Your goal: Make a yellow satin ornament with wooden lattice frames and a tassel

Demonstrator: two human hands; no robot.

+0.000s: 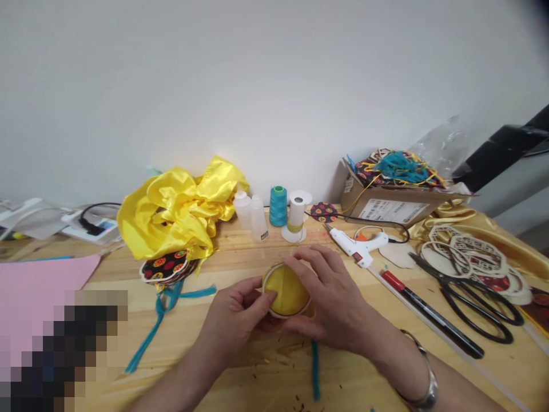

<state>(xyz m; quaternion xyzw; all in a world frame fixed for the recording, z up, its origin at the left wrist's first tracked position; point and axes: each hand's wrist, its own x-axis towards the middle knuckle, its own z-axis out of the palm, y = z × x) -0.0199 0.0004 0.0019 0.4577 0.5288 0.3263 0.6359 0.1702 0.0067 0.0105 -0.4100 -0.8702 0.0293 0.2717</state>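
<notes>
Between my two hands is a small round piece of yellow fabric with a pale rim. My left hand grips its left side, thumb on the yellow face and fingers underneath. My right hand curls round the right side, fingertips at the top of the rim and thumb at the lower edge. A teal tassel hangs or lies just below the piece; where it joins is hidden. Left of my hands lies a stack of dark patterned pieces with teal tassel strands.
Crumpled yellow satin, plastic bottles, teal thread and a spool stand behind. To the right are a glue gun, a marker, scissors, wooden cutouts and a full cardboard box.
</notes>
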